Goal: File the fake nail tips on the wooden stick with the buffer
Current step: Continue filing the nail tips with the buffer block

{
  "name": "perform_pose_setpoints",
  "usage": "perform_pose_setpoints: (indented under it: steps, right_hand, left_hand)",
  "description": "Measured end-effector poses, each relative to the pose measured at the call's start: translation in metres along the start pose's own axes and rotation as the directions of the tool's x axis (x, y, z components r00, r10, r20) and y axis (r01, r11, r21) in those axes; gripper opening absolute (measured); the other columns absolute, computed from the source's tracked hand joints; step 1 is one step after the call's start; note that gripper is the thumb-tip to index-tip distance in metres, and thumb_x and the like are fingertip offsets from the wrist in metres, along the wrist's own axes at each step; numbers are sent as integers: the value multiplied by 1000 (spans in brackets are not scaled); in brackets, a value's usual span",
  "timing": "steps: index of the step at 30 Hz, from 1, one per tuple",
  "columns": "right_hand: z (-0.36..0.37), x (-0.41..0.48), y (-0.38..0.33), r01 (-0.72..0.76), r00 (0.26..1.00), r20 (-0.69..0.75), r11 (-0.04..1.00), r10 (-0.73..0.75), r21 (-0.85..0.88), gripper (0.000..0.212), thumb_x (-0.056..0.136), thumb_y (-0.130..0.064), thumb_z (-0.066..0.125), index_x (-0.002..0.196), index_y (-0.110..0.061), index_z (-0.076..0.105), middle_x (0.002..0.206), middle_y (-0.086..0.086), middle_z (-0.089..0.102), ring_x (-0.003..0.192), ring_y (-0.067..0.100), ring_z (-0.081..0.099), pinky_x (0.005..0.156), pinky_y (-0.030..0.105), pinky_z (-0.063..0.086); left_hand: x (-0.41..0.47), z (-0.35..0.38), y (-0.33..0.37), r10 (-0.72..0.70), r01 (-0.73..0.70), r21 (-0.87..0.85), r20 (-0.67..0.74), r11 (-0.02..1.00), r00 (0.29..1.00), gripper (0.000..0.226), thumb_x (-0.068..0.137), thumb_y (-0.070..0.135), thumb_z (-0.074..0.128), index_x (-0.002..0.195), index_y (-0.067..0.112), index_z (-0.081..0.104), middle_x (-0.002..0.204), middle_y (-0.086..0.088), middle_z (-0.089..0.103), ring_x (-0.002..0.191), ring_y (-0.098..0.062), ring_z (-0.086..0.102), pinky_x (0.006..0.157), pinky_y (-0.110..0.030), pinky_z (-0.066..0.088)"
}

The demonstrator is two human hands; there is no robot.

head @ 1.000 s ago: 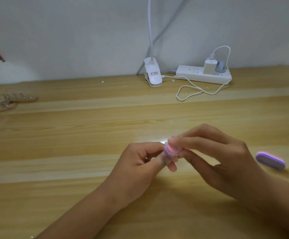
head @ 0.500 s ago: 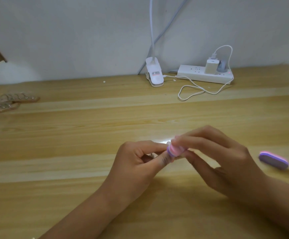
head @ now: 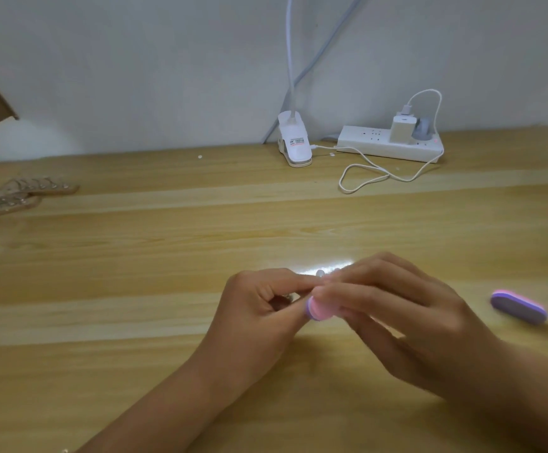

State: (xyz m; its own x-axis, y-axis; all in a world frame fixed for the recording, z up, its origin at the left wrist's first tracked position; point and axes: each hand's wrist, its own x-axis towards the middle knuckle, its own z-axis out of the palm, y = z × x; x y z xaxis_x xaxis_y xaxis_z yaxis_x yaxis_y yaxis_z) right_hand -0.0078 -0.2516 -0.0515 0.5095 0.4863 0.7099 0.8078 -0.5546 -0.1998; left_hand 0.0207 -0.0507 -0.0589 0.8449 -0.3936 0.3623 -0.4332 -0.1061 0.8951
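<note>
**Q:** How far had the filing got?

**A:** It looked to be in mid-stroke. The right hand (head: 396,322) pinched the pink-and-lilac buffer (head: 318,309) between thumb and fingers, its rounded end against a pale nail tip (head: 320,273), just above the middle of the surface (head: 135,289).

**Q:** And the left hand?

**A:** The left hand (head: 259,308) was curled tight around what was judged to be the wooden stick, which the fingers almost wholly hid. Only that one small, glossy tip showed, too blurred to tell how smooth it was.

**Q:** What was left?

**A:** More sticks of clear tips (head: 14,194) lay well apart at the far left, and a spare buffer (head: 519,305) lay near the right wrist. How many tips were finished could not be told.
</note>
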Motion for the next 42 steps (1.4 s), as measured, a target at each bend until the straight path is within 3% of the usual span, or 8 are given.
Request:
perform_pose_setpoints:
  steps: [2,6,15,19,23,27,35,42]
  right_hand:
    - [-4,2,9,-52,998,-24,998,51,-47,20,89,4,66,106,0,74,101,8,70,91,24,67,81,34,54]
    - [-3,1,5,-59,997,-41,998,58,-13,20,90,2,67,108,-2,74,103,6,69,93,20,66,83,32,53]
    - [-14,1,10,-121,982,-146,993,121,7,16,89,0,69,103,-7,72,98,2,69,90,17,69,82,30,53]
    - [-4,-2,4,-52,994,-90,998,54,25,14,92,-5,65,105,-4,72,100,5,68,92,15,67,83,25,52]
    - [-11,1,14,-124,979,-162,992,125,14,17,89,1,68,104,-7,70,96,2,68,88,15,68,80,31,54]
    - [-4,-3,-5,3,982,-187,998,10,69,19,93,-7,66,110,-12,68,103,2,69,96,17,67,87,24,51]
    - [-5,-2,-2,-24,979,-202,998,35,59,21,93,-6,65,111,-16,67,106,-1,66,99,14,66,88,23,51]
    - [-10,0,7,-82,972,-220,997,82,10,22,93,-6,63,111,-17,65,101,-2,65,95,14,65,86,26,52]
  left_hand:
    - [1,0,1,3,-3,31,-10,1000,1000,11,84,31,74,93,33,79,73,7,72,60,-8,55,52,-23,40]
    - [0,0,2,9,-9,21,-10,1000,1000,12,84,34,72,95,34,79,75,-2,72,63,-24,60,54,-30,43]
    - [2,0,4,-64,65,-105,7,992,998,13,83,17,75,94,19,80,87,4,77,78,-6,68,66,-18,49]
    - [1,-2,6,-44,50,-148,42,988,998,14,85,18,73,96,13,79,92,0,77,86,-17,73,76,-23,55]
    - [0,-1,5,-71,75,-177,29,981,997,15,85,26,73,89,13,79,86,-12,75,80,-47,65,77,-51,54]
    - [1,2,6,-80,92,-257,55,962,995,19,84,21,71,97,8,78,93,-15,76,84,-30,70,82,-49,54]
    - [1,1,6,-87,107,-259,85,960,993,22,84,28,71,95,10,79,92,-18,75,78,-34,65,83,-49,52]
    - [2,-1,8,-98,118,-249,89,961,991,21,91,26,67,87,8,78,53,17,56,45,4,37,72,-37,45]
